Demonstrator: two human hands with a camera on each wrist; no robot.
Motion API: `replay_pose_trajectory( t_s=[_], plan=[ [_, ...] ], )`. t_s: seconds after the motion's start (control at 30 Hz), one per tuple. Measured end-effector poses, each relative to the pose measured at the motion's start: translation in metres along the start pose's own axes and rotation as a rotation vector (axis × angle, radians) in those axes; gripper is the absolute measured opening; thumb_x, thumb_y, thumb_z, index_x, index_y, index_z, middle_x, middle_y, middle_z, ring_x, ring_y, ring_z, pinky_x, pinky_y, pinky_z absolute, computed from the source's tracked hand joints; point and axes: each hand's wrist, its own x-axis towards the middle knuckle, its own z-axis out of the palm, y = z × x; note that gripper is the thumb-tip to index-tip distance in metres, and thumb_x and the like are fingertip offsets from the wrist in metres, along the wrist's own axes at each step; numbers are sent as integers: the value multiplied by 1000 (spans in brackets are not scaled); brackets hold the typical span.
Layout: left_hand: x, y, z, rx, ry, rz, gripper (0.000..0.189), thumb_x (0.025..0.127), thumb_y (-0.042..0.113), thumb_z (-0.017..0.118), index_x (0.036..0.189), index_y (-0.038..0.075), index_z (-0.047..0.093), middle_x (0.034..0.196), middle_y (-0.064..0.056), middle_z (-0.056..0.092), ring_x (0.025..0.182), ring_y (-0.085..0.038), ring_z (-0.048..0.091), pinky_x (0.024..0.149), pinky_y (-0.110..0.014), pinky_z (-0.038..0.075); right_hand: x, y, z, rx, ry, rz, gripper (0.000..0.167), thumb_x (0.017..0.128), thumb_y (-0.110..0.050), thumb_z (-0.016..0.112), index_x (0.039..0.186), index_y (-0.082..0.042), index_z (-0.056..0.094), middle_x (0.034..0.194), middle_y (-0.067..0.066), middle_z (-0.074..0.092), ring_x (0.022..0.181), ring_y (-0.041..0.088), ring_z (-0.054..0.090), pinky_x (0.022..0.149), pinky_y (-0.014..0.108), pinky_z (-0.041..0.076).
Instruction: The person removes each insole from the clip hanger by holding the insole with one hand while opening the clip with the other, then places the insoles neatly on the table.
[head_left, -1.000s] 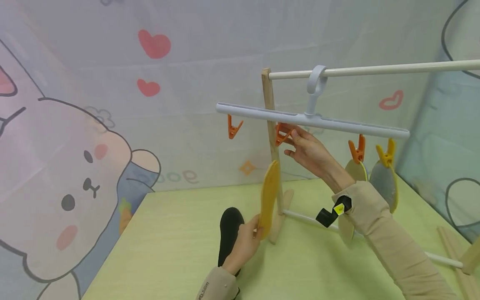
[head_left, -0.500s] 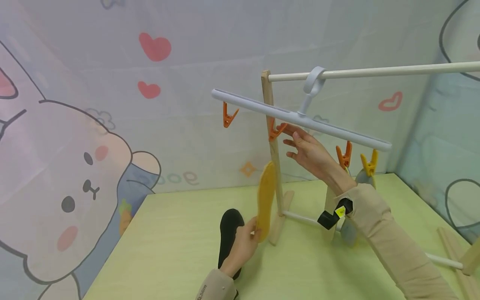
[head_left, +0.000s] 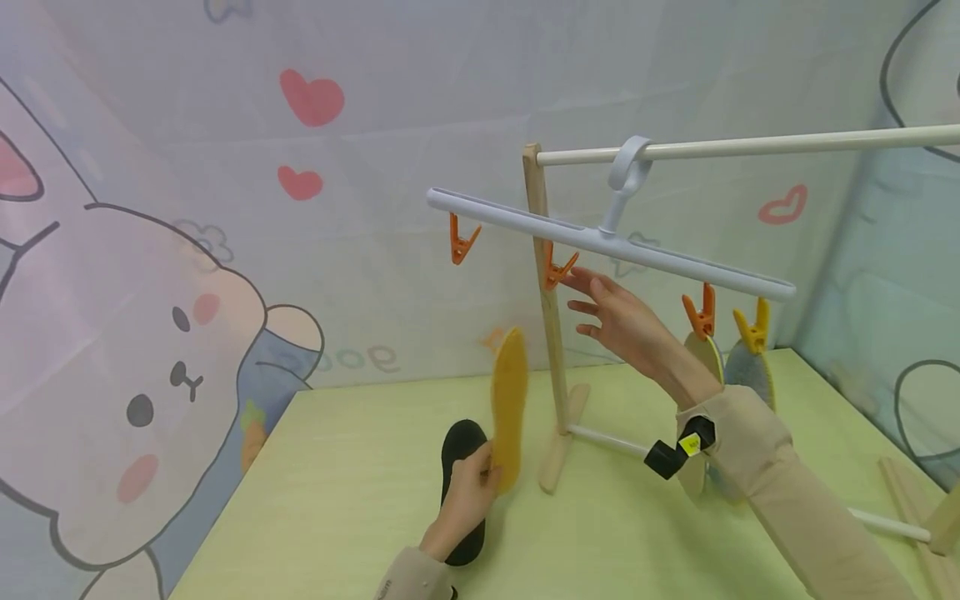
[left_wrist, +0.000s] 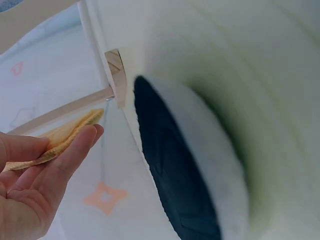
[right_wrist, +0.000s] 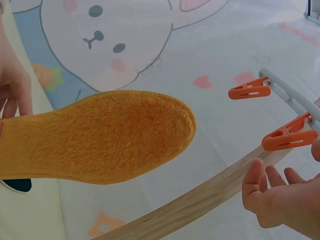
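In the head view my left hand [head_left: 463, 500] pinches the lower end of a yellow insole [head_left: 510, 400], which stands nearly upright in the air. Its fuzzy face fills much of the right wrist view. My right hand [head_left: 626, 321] is raised beneath a white hanger [head_left: 675, 261], its fingers loosely bent and spread. One fingertip is at an orange clip [head_left: 557, 277]; whether it touches is hard to tell. Another orange clip [head_left: 459, 246] hangs further left with nothing in it. A black insole [head_left: 467, 446] lies on the table, partly behind my left hand.
The hanger hooks over a white rod [head_left: 780, 146] on a wooden post [head_left: 553, 350]. At its right end, an orange clip [head_left: 701, 315] and a yellow clip [head_left: 753, 329] hold a pair of insoles [head_left: 752, 375]. A crossbar [head_left: 607, 439] runs low behind my right forearm.
The yellow insole has moved left, away from the post, in my left hand. The hanger has tilted, its right end lower. My right hand's fingers have come away from around the clip.
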Motion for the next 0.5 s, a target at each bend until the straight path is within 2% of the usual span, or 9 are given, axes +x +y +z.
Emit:
replay_pose_trajectory(
  t_s=[0.1,0.2,0.3,0.5],
  plan=[
    [-3,-4,-4,-18,-8,-6,25,83,-7,52,107,-1,55,94,-24,66,74,-26,67,54,-15,49,-5,3,2,-61,7,27,46,97,-32,29,139,-15,22,140,1,30,116,18,29,85,25,35],
    [-6,-8,-7,-54,-34,-44,25,84,-6,52,109,-2,54,94,-25,65,71,-27,66,50,-14,48,-11,8,3,-130,2,43,52,97,-34,28,142,-12,14,146,6,20,118,17,29,87,25,35],
    [-8,-11,-12,-87,-59,-80,25,85,-4,52,110,-3,53,94,-26,65,70,-28,66,48,-15,48,-17,13,3,-177,-6,47,53,97,-35,29,142,-11,14,147,9,18,118,18,29,87,26,36],
    [-10,-12,-23,-103,-65,-122,30,85,-4,52,114,-5,50,93,-27,64,69,-28,66,48,-18,50,-30,23,1,-258,-24,38,50,97,-35,31,139,-12,21,145,11,23,116,18,31,86,28,37]
  ],
)
